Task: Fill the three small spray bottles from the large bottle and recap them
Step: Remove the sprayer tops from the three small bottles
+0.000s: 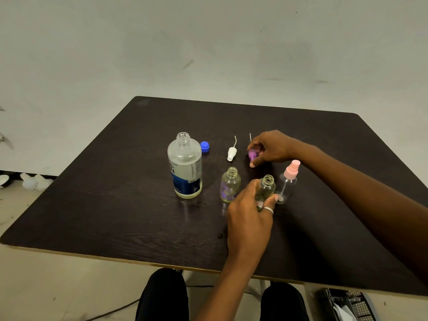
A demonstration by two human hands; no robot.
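Knees (162, 295) in black show below the tabletop (115, 205). Left hand (250, 216) grips an uncapped small bottle (266, 188); farther off, right hand (269, 147) pinches the purple spray cap (252, 155).

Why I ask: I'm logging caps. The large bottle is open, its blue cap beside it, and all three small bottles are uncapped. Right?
Not quite. Only the labelled bottle and the held bottle are uncapped; the third bottle wears a pink spray top, as the head view shows. The large bottle is open, the blue cap beside it.
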